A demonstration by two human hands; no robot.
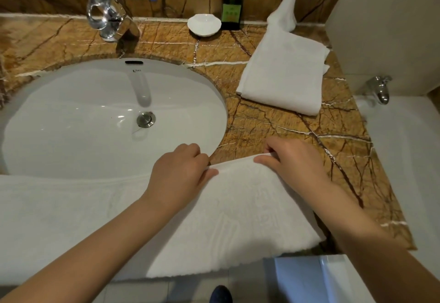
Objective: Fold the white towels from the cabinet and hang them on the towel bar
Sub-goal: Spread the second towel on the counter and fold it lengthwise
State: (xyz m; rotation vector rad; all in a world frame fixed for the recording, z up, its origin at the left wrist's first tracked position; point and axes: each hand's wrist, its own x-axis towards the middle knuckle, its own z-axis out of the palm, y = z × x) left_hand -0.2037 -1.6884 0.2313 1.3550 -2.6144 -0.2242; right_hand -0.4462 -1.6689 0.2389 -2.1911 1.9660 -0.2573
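A white towel (228,219) lies spread over the front of the counter and the near rim of the sink, its near edge hanging off the counter. My left hand (178,174) pinches the towel's far edge, thumb on top. My right hand (292,157) grips the same far edge at its right corner, fingers curled over it. A second white towel (283,76), folded flat, lies on the counter at the back right. A third white towel (289,0) hangs down from above onto the counter behind it. No towel bar is in view.
The white oval sink (71,124) fills the left of the brown marble counter (309,124). A chrome faucet (107,12), a white soap dish (204,25) and a dark pump bottle (232,7) stand at the back. A bathtub with a chrome tap (381,88) lies right.
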